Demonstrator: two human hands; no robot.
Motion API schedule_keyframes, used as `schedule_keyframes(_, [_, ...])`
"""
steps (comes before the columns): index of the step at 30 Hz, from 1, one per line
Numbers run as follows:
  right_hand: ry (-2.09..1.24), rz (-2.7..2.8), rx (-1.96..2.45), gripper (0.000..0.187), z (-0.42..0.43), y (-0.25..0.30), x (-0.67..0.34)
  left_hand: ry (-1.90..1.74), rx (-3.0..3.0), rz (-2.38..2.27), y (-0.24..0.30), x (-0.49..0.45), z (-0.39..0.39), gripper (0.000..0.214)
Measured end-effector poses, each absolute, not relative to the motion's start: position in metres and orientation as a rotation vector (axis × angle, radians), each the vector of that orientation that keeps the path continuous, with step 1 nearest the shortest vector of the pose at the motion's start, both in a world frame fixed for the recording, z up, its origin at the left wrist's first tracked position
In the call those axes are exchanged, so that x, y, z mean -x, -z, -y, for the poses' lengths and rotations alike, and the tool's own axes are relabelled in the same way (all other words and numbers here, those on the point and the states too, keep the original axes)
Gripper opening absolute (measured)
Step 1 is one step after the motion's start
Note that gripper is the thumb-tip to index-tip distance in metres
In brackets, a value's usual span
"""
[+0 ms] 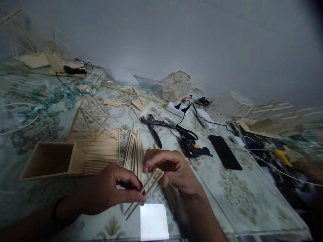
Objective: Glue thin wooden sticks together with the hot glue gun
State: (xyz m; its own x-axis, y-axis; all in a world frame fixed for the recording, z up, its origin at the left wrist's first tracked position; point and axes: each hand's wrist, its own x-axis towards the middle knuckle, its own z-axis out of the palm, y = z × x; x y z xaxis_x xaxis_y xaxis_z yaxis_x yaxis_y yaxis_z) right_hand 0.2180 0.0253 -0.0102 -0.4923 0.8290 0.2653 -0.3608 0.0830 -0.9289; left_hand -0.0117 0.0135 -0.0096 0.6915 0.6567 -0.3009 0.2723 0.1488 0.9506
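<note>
My left hand [118, 188], a dark band on its wrist, pinches a pair of thin wooden sticks [137, 201] that lie side by side with a narrow gap. At their far end, small short pieces [158, 173] sit between the two sticks. Around that end curves my right hand [174, 171], thumb and fingers apart; whether its thumb touches the wood I cannot tell. A bundle of loose wooden sticks [133, 149] lies just beyond my hands. Below them is a bright white square [154, 222]. More sticks lie partly hidden under my right hand.
Left stands a stick-built piece with an open box [72, 158] and triangular frame. Ahead lie a cutter [153, 129], scissors [186, 132], a glue gun [195, 149] and a power strip [175, 109]. A black phone [224, 152] lies right; another person's hand [306, 169] is at far right.
</note>
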Motion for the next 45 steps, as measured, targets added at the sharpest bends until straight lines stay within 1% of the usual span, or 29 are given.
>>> schedule_keyframes(9, [-1.626, 1.394, 0.469, 0.016, -0.025, 0.013, -0.219, -0.279, -1.441, -0.798, 0.004, 0.011, -0.014, 0.019])
schedule_keyframes(14, [-1.615, 1.397, 0.538, 0.020, -0.026, 0.017, -0.219, -0.300, -1.432, -0.788, 0.006, 0.011, -0.013, 0.019])
schedule_keyframes(20, [-1.586, 1.388, 0.475, 0.014, -0.025, 0.020, -0.217, -0.309, -1.448, -0.803, 0.009, 0.012, -0.013, 0.022])
schedule_keyframes(25, [-1.572, 1.357, 0.529, 0.018, -0.024, 0.021, -0.214, -0.318, -1.456, -0.821, 0.007, 0.012, -0.012, 0.021])
schedule_keyframes(33, [-1.577, 1.326, 0.498, 0.013, -0.025, 0.021, -0.212, -0.323, -1.457, -0.842, 0.008, 0.012, -0.011, 0.022])
schedule_keyframes(37, [-1.562, 1.298, 0.533, 0.014, -0.024, 0.021, -0.211, -0.335, -1.462, -0.859, 0.008, 0.011, -0.011, 0.019])
schedule_keyframes(45, [-1.566, 1.291, 0.552, 0.014, -0.023, 0.018, -0.209, -0.340, -1.467, -0.873, 0.004, 0.011, -0.011, 0.022])
